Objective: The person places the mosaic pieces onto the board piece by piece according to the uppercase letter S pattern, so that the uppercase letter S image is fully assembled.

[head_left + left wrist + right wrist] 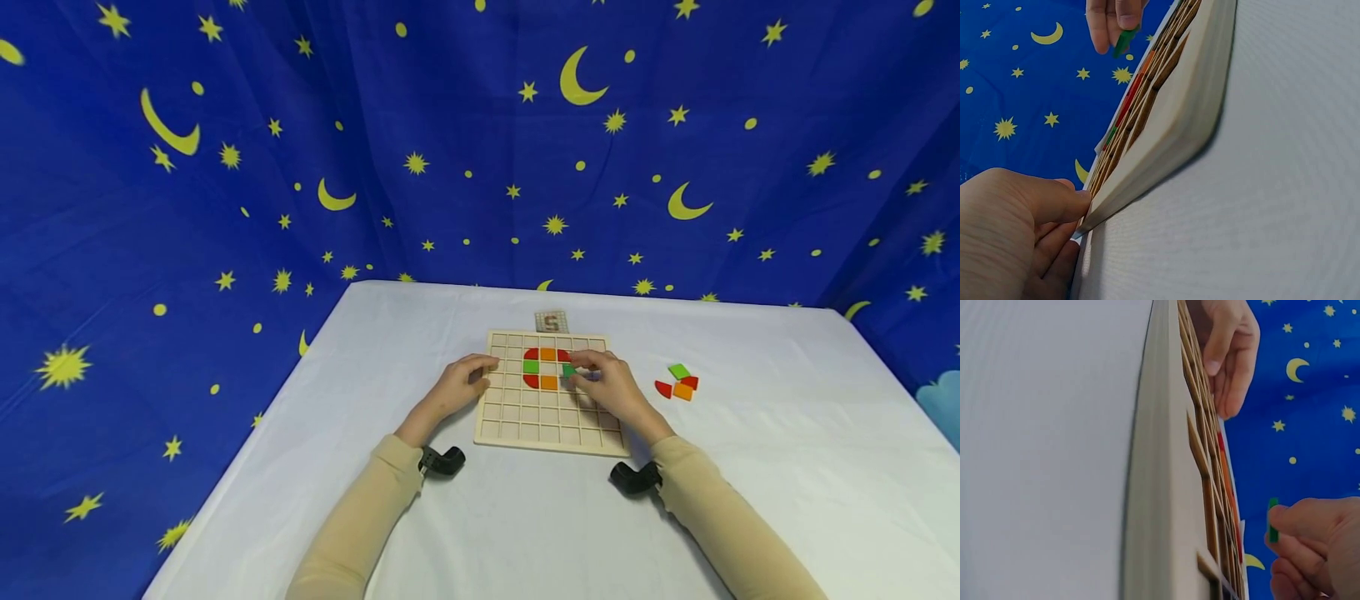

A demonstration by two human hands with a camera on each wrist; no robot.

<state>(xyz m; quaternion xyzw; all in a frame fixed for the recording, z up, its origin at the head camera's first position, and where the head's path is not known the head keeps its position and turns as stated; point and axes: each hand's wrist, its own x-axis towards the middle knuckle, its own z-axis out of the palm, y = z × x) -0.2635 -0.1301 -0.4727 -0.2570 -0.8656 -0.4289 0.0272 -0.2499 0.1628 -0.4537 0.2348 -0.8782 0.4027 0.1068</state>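
Observation:
A square wooden grid board (517,432) lies on the white-covered table, with red, orange and green tiles set in its upper middle cells. My left hand (455,385) holds the board's left edge; in the left wrist view its thumb (1066,201) presses on the rim. Over the board, my right hand (611,386) pinches a green tile (1273,520) between thumb and fingers. That tile is above the grid, apart from it in the right wrist view. On the board, a green tile (531,367) sits between red rounded pieces, and orange tiles (548,354) adjoin the red ones.
Several loose red, orange and green pieces (682,390) lie on the table right of the board. A small pattern card (552,322) with an S-like figure rests behind the board. A blue curtain (465,125) with stars and moons hangs beyond the table (525,517).

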